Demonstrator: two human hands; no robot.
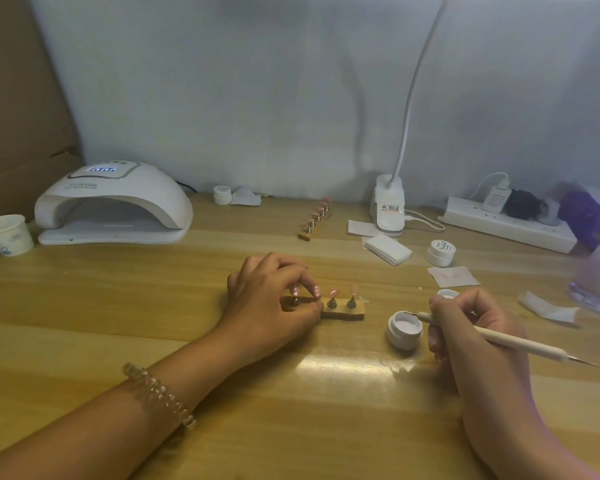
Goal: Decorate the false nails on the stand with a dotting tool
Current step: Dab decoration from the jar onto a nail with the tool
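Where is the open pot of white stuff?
In the head view, the open pot sits on the table right of centre, between the near nail stand and the right hand holding the dotting tool.

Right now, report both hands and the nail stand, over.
Left hand pinching nail stand. Right hand grips dotting tool, tip at open gel pot. Stand's left end hidden under left hand.

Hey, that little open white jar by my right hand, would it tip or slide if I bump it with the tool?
The open jar looks squat and wide, so it probably won't tip. It is small, on a glossy table, so a nudge would likely slide it.
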